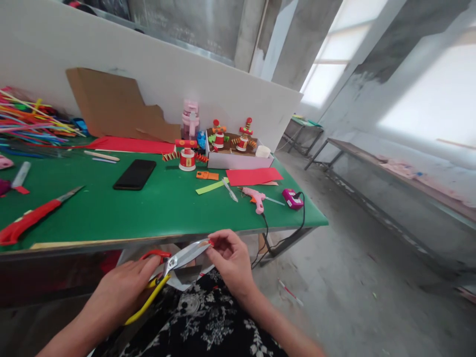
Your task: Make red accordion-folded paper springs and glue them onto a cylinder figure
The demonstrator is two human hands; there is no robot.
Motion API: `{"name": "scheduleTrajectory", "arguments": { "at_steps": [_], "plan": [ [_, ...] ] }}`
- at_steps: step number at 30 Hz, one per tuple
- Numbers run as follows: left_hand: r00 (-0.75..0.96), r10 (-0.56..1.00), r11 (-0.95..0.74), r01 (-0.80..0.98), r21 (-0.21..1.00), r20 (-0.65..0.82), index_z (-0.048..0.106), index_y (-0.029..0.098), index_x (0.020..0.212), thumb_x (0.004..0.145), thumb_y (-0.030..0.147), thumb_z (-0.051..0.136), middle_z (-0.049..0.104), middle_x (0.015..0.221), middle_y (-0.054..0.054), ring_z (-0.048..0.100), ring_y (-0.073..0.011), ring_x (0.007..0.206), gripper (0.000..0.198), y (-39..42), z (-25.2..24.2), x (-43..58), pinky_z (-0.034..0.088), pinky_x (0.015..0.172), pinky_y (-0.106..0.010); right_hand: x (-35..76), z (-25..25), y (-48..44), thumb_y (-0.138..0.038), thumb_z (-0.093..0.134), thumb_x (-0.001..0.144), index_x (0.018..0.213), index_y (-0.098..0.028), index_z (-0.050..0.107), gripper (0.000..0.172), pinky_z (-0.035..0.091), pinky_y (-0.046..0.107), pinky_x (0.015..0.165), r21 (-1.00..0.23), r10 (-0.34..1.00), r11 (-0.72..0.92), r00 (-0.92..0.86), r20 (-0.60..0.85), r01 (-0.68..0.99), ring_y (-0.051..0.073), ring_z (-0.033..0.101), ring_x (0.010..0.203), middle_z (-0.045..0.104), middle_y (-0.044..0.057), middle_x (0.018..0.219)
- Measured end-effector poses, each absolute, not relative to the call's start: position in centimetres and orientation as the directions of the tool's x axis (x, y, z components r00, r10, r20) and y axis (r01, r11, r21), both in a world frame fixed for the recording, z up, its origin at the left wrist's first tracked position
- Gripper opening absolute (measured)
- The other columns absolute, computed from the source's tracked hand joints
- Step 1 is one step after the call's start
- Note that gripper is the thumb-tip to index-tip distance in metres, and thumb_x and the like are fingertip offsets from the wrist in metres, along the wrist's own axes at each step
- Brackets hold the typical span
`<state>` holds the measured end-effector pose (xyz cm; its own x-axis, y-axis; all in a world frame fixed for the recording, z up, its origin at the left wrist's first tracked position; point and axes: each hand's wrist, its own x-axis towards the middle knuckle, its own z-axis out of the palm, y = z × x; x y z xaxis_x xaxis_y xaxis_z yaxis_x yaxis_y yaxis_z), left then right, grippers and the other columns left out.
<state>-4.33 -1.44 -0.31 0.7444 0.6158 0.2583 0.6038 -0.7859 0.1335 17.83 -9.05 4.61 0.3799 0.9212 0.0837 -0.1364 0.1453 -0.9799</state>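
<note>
My left hand (124,282) grips a pair of scissors (188,254) with one red and one yellow handle, below the table's front edge. The silver blades point right, towards my right hand (231,260). Between the thumb and fingers of that hand is a small red piece (211,242), right at the blade tips; most of it is hidden by the fingers. On the table ahead stands a red and white paper-cup figure (187,158) with folded orange paper arms. Two similar figures, a left one (218,136) and a right one (243,141), are in a shallow white box (238,161).
The green table (178,210) bears a black phone (134,174), red-handled scissors (35,215), red paper (255,176), a pink glue gun (255,197) with a hanging cord, a purple box (293,199) and colourful pipe cleaners (33,121). Cardboard (115,106) leans against the white partition.
</note>
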Motion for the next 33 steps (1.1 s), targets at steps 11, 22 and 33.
{"name": "scheduleTrajectory", "arguments": {
  "at_steps": [11,22,33],
  "plan": [
    [0.733,0.563,-0.798,0.603,0.018,0.382,0.064,0.019,0.092,0.088,0.019,0.033,0.073,0.077,-0.008,0.068,-0.0228,0.065,0.031,-1.5,-1.7,-4.2,0.05,0.062,-0.031,17.7,4.8,-8.9,-0.024,0.079,0.066,0.082,-0.021,0.068,0.02,0.055,0.024,0.07,-0.963,0.922,0.091,0.387,-0.015,-0.254,0.012,0.064,0.069,0.069,-0.001,0.077],
    [0.733,0.53,-0.8,0.599,-0.035,0.426,0.063,0.02,0.09,0.087,0.017,0.035,0.072,0.075,-0.008,0.067,-0.0219,0.063,0.029,-1.2,-2.2,-4.3,0.048,0.061,-0.03,17.6,4.8,-8.6,-0.027,0.083,0.063,0.079,-0.02,0.069,0.023,0.054,0.023,0.066,-0.928,0.93,0.073,0.36,-0.069,-0.365,0.01,0.063,0.063,0.069,-0.003,0.073],
    [0.72,0.591,-0.795,0.596,0.114,0.363,0.065,0.022,0.095,0.087,0.019,0.036,0.072,0.076,-0.008,0.068,-0.0236,0.067,0.03,-0.7,-1.9,-4.5,0.048,0.062,-0.03,17.6,4.7,-8.6,-0.029,0.083,0.064,0.079,-0.021,0.069,0.023,0.054,0.023,0.068,-0.936,0.929,0.076,0.366,-0.059,-0.343,0.01,0.063,0.066,0.069,-0.002,0.074]
  ]
}}
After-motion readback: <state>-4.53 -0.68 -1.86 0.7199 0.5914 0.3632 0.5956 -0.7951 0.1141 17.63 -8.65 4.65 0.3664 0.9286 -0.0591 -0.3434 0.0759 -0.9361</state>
